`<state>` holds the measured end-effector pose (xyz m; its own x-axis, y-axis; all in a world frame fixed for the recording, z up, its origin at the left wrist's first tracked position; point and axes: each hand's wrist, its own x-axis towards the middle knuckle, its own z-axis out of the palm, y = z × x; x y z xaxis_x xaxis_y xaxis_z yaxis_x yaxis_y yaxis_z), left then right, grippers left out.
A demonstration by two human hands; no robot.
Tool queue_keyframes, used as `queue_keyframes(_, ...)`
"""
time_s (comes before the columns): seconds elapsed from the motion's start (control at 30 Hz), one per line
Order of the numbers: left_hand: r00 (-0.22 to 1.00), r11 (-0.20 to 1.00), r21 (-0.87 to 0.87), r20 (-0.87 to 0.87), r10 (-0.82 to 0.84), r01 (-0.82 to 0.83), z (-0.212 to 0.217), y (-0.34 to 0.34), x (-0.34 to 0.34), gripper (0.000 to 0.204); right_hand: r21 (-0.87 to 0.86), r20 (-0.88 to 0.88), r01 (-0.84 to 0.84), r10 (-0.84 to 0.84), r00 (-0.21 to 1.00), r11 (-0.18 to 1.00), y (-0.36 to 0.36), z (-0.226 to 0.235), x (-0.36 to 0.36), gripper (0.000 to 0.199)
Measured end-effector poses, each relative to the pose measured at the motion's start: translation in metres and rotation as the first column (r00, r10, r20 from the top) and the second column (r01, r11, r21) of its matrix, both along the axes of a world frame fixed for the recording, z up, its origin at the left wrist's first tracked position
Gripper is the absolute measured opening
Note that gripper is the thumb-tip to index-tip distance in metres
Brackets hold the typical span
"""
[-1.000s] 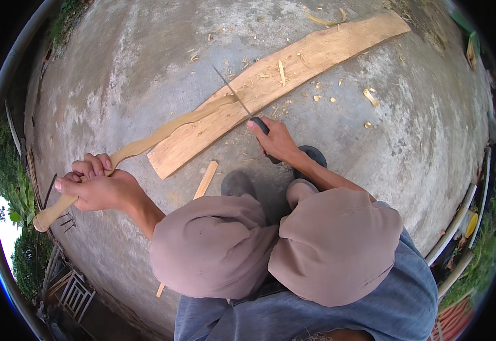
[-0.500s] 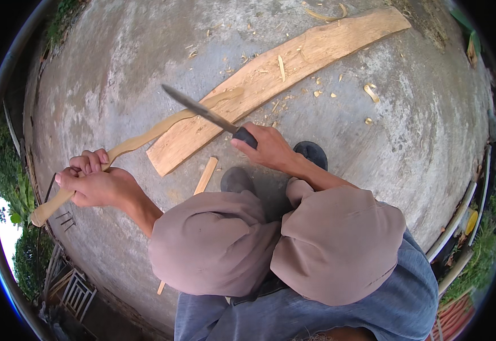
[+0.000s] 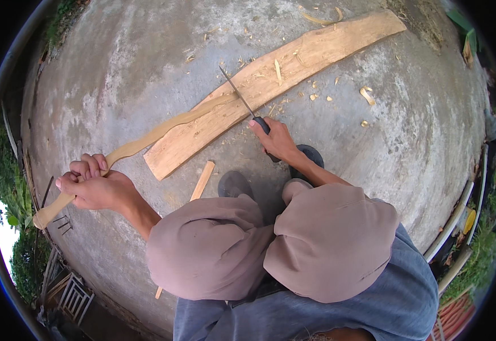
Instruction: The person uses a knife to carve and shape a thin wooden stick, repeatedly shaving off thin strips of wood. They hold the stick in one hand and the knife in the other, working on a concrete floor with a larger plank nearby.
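Note:
My left hand (image 3: pixel 97 184) is wrapped round a long, wavy wooden stick (image 3: pixel 146 139), near its knobbed end at the left. The stick's slim far end lies over a broad wooden plank (image 3: pixel 316 51) on the ground. In my right hand (image 3: pixel 277 141) is a knife (image 3: pixel 238 91), gripped by its black handle. Its blade slants up and left across the tip of the stick, above the plank, with the edge seen nearly on. Whether the blade touches the wood I cannot tell.
Wood shavings (image 3: pixel 367 95) lie scattered on the plank and the concrete floor (image 3: pixel 418 131). A narrow strip of wood (image 3: pixel 202 181) lies by my left shoe (image 3: pixel 235 184). White pipes (image 3: pixel 452 221) and plants edge the right side; a white slatted frame (image 3: pixel 76 298) stands at the lower left.
The knife has moved right along the stick to its tip, and the blade has turned more upright with its flat side less visible. My left hand stays in nearly the same place.

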<state>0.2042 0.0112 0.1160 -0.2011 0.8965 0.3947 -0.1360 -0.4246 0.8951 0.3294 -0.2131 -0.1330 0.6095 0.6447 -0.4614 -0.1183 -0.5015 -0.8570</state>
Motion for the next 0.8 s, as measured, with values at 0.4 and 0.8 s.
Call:
queue_keyframes(0.4, 0.991, 0.991, 0.030, 0.004, -0.134, 0.134, 0.001, 0.000, -0.002, 0.050, 0.073, -0.138, 0.048, -0.037, 0.990, 0.996, 0.007, 0.004, 0.001, 0.051)
queue_keyframes(0.8, 0.935, 0.935, 0.049, 0.022, -0.354, 0.352, 0.006, 0.001, -0.007, 0.057, 0.086, 0.343, -0.030, -0.001, 0.939, 0.996, 0.005, -0.018, -0.019, 0.051)
